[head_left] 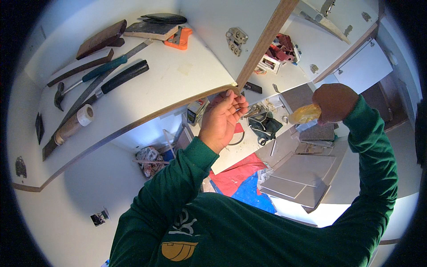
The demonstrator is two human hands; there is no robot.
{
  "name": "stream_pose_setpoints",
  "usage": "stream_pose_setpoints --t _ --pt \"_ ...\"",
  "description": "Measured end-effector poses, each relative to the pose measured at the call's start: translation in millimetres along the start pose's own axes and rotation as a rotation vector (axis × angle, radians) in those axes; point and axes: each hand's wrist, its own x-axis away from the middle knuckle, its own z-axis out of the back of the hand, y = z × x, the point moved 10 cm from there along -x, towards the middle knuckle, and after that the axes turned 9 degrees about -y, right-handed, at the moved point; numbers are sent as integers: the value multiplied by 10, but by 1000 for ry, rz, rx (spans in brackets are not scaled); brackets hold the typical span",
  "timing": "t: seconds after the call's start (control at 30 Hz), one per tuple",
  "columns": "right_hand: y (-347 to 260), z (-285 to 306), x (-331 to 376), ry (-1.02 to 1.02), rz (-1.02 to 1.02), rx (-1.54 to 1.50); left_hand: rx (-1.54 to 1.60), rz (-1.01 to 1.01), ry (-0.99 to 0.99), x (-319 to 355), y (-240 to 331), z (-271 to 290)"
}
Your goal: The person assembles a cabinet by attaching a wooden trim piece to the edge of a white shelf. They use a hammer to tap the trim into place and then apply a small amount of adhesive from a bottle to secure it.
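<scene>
My left hand (222,119) is raised palm-up under the corner of a white shelf (187,66). Its thumb and fingertips are drawn together at the end of the brown wood-look edge strip (171,108), beside an upright cabinet panel. Apart from it, to the right, my right hand (336,103) is closed round a yellowish, see-through object (305,114). Its rounded end sticks out toward the left; the fist hides the rest, and I cannot tell its kind.
On the shelf lie a hammer (91,75), a long black-handled saw (122,76), a roll (73,124), wood blocks (101,39) and an orange tool (179,38). Below are a tool bag (264,126), a red cloth (235,173) and stacked grey panels (300,175).
</scene>
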Motion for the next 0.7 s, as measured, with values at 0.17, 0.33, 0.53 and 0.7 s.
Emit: stream_pose_setpoints --t 0.17,0.33,0.53,0.7 --pt "26 3 27 -32 -20 8 -17 0 -3 -7 -12 12" --pt "-1 12 15 -18 9 34 -9 -3 4 -8 4 20" --pt "-59 22 19 -25 67 -8 -29 -7 13 -1 17 16" --pt "-25 -57 -24 -5 152 -143 -25 4 -2 -5 -6 -7"
